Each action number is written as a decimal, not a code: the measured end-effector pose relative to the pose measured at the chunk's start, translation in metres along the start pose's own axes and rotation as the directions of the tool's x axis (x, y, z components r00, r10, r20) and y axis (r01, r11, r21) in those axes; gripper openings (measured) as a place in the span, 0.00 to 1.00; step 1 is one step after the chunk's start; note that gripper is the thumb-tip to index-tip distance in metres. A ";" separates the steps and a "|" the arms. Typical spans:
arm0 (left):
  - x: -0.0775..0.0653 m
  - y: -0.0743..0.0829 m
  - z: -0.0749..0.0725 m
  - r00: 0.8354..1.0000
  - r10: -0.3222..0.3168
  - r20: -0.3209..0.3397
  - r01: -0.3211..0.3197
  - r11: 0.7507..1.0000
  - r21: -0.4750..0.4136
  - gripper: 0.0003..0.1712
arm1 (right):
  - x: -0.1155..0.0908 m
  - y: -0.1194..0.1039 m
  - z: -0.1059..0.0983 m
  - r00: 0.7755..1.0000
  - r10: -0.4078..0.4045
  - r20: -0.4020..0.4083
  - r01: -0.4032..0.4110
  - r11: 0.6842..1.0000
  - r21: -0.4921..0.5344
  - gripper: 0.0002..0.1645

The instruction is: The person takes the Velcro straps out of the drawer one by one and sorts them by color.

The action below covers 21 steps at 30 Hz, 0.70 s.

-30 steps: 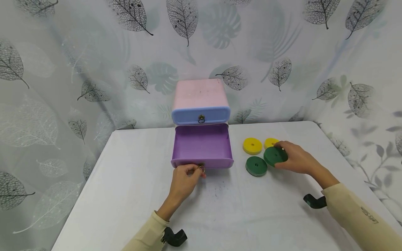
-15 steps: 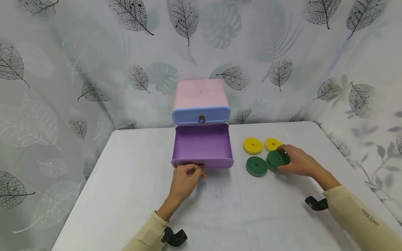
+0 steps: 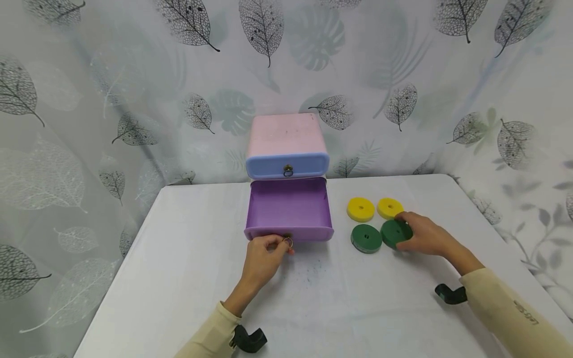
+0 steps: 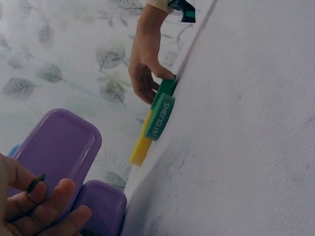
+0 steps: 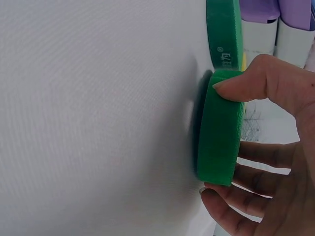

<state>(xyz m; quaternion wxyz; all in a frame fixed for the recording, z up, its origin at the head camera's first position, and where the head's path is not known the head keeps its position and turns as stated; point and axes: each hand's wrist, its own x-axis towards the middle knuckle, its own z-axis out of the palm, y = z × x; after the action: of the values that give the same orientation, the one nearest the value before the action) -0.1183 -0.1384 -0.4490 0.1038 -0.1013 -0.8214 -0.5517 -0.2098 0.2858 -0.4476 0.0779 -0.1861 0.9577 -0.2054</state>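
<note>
My left hand [image 3: 263, 261] pinches the ring pull [image 3: 288, 242] on the front of a pulled-out purple drawer [image 3: 288, 204]; the left wrist view shows the ring pull [image 4: 36, 183] between thumb and finger. The drawer's inside is bare. My right hand [image 3: 425, 234] grips a green tape roll [image 3: 395, 233] by its edge, thumb on the near side and fingers on the far side. In the right wrist view this roll [image 5: 220, 132] lies flat at the tabletop; whether it fully touches is unclear. A second green tape roll [image 3: 366, 238] lies just left of it.
Two yellow tape rolls [image 3: 360, 209] lie behind the green ones. Above the open drawer is a closed blue drawer [image 3: 287, 166] in a pink-topped cabinet [image 3: 286, 133], standing at the back of the white table [image 3: 197, 248]. Leaf-patterned curtains hang behind.
My right hand has brought the green tape roll right and toward me, down beside the other green one, uncovering the right yellow roll. The left hand stays on the ring pull.
</note>
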 end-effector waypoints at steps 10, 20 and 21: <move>0.000 -0.001 0.001 1.000 0.002 0.005 -0.002 1.000 -0.009 0.12 | 0.000 0.001 0.004 1.000 -0.001 0.005 0.001 1.000 0.003 0.48; 0.001 0.000 0.002 1.000 0.003 -0.005 -0.003 1.000 -0.013 0.12 | -0.003 -0.004 -0.004 0.997 0.002 0.074 -0.004 1.000 0.029 0.54; 0.001 0.000 0.002 1.000 0.003 -0.006 -0.003 1.000 -0.015 0.12 | -0.003 -0.005 -0.006 0.997 -0.002 0.071 0.000 0.999 0.032 0.53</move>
<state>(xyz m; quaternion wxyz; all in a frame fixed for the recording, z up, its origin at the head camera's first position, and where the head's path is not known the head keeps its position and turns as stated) -0.1191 -0.1364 -0.4495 0.1061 -0.1016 -0.8168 -0.5580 -0.2070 0.2845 -0.4397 0.1150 -0.1925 0.9508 -0.2139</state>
